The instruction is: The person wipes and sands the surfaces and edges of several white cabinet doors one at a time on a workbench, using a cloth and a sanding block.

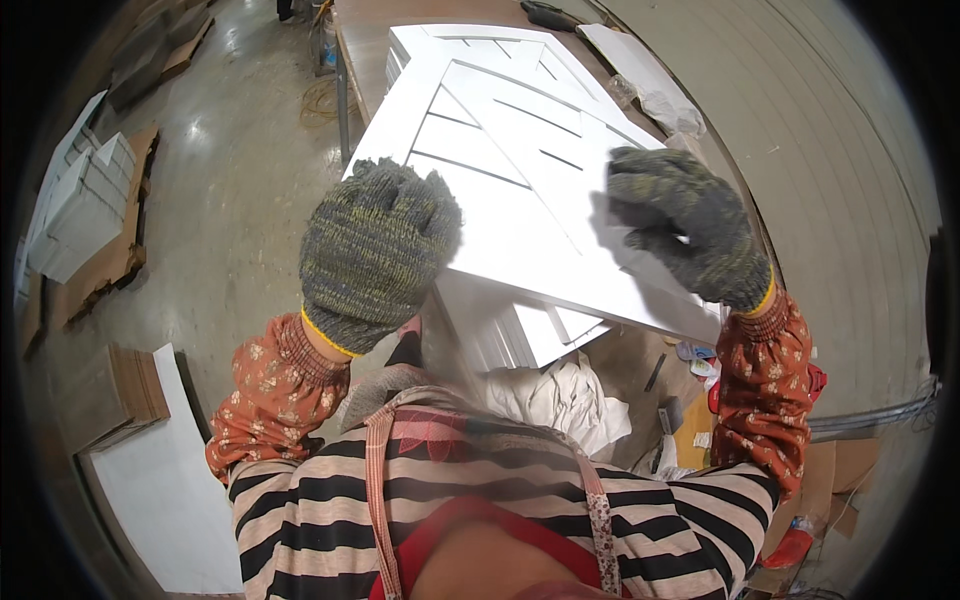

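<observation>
My left hand (380, 250), in a grey-green knit glove with a yellow cuff, is closed at the near left corner of a white panel (520, 215). Its curled fingertips are hidden, so what they hold cannot be made out. Over the panel's right part, my right hand (695, 225) wears a matching glove, fingers bent in toward the thumb, and throws a shadow on the white surface. Anything between those fingers is too small or hidden to name. Thin dark slots and raised slanting strips mark the panel, which lies on similar white panels (410, 45) on a brown table (365, 50).
Under the panel's near edge stand more white panels (510, 335) beside crumpled white cloth (560, 400). Clear plastic wrap (670, 110) lies along the table's right side. Wrapped white stacks (85, 205) and cardboard sheets (125, 390) sit on the floor at left. Cables (870, 420) run at right.
</observation>
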A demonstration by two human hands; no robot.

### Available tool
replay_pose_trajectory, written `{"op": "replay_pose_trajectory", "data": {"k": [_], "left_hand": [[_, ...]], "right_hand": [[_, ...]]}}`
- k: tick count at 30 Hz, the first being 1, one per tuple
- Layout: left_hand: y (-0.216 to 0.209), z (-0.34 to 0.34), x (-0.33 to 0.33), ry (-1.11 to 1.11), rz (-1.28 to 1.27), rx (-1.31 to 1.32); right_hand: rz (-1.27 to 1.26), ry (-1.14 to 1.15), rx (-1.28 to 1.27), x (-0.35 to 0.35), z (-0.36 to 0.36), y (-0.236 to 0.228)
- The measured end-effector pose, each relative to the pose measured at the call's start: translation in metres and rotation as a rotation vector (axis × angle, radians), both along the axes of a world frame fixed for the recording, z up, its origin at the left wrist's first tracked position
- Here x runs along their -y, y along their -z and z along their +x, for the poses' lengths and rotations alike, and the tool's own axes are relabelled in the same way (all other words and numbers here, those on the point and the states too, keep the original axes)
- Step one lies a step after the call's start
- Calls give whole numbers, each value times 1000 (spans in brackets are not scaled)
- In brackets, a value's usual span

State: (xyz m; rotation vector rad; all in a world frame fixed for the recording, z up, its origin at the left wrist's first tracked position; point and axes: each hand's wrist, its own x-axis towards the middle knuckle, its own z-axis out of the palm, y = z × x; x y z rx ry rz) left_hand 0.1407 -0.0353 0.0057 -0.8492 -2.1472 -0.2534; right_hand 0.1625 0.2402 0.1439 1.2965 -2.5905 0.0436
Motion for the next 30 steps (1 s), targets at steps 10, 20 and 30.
{"op": "replay_pose_trajectory", "data": {"k": [10,20,30], "left_hand": [[-7,2,1,-12,-40,44],[-6,-1,4,19,-53,24],[-16,6,16,-21,-54,-18]], "right_hand": [[-39,174,19,-25,46,12],[-14,306,-19,-62,66,7],[-374,175,309,-40,16,20]]}}
